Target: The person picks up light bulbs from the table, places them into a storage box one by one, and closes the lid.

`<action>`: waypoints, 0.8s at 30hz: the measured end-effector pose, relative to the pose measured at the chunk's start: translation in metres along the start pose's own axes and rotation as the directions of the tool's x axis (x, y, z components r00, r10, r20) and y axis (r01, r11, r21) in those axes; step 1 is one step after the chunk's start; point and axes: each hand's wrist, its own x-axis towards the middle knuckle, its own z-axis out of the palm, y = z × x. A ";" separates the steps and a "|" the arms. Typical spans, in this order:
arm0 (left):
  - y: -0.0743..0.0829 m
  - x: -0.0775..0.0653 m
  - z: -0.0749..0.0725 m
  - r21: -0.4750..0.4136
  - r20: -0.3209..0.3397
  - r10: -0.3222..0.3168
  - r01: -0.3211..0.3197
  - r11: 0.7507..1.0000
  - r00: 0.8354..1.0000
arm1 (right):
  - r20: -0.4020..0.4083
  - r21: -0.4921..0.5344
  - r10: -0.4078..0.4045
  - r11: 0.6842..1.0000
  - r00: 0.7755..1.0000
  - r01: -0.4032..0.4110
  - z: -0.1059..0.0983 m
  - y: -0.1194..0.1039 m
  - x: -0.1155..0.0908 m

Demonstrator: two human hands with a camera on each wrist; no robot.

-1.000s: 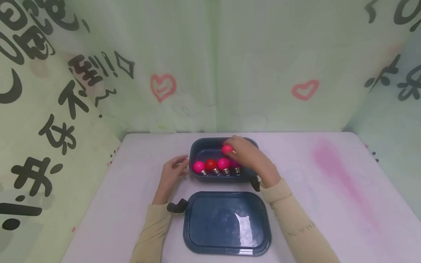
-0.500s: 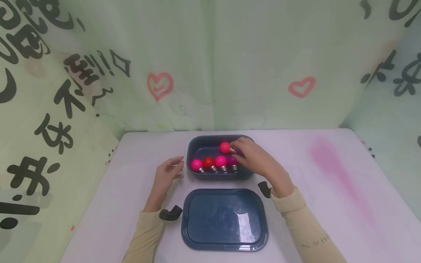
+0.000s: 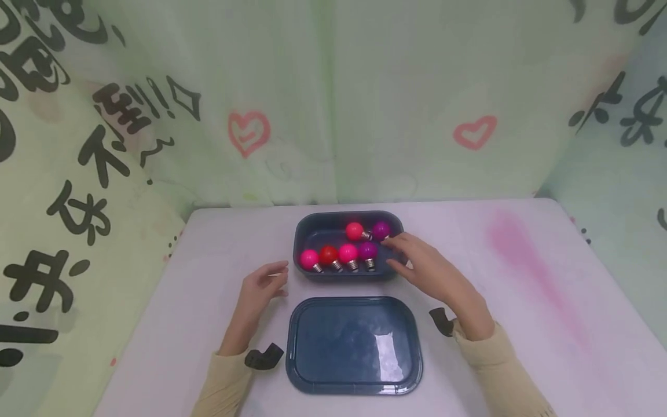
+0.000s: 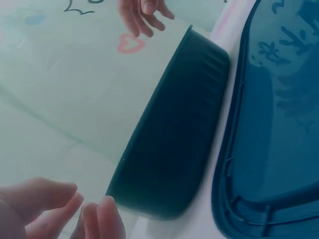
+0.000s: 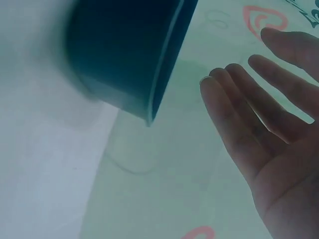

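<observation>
A dark blue box (image 3: 318, 231) holds several bulb-shaped pieces with silvery screw bases. Along its near side lie a pink bulb (image 3: 309, 258), a red bulb (image 3: 329, 254), another pink bulb (image 3: 348, 253) and a purple bulb (image 3: 367, 250). Behind them are a pinkish-red bulb (image 3: 354, 231) and a second purple bulb (image 3: 381, 230). My right hand (image 3: 424, 263) hovers over the box's right edge, fingers spread and holding nothing, as the right wrist view also shows. Left of the box, my left hand (image 3: 259, 289) stays relaxed, its fingertips just apart from the wall.
A dark blue lid (image 3: 354, 347) lies flat on the white table (image 3: 510, 278), in front of the box. Green curtains (image 3: 365, 104) with drawings stand behind and at both sides. Black straps sit at both wrists.
My right hand has released the pinkish-red bulb in the back row and drawn back to the right, uncovering both purple bulbs. The left hand has shifted slightly away from the box.
</observation>
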 end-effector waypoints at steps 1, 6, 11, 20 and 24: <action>-0.001 -0.003 0.000 0.005 0.004 -0.006 0.006 1.000 1.000 | -0.004 0.016 0.011 1.000 1.000 -0.011 0.001 0.002 -0.005; -0.006 -0.015 0.000 0.000 0.029 -0.024 0.024 1.000 0.999 | -0.015 0.087 0.082 0.993 0.997 -0.081 0.005 0.011 -0.030; -0.008 -0.024 0.001 0.029 0.049 -0.035 0.034 0.999 0.998 | -0.013 0.098 0.156 0.983 0.988 -0.154 0.010 0.020 -0.048; -0.006 -0.035 0.000 0.108 0.039 -0.076 0.072 0.992 0.996 | 0.007 0.144 0.216 0.966 0.976 -0.214 0.022 0.027 -0.068; -0.009 -0.038 -0.002 0.101 0.036 -0.102 0.098 0.990 0.994 | 0.035 0.183 0.220 0.958 0.975 -0.223 0.025 0.026 -0.074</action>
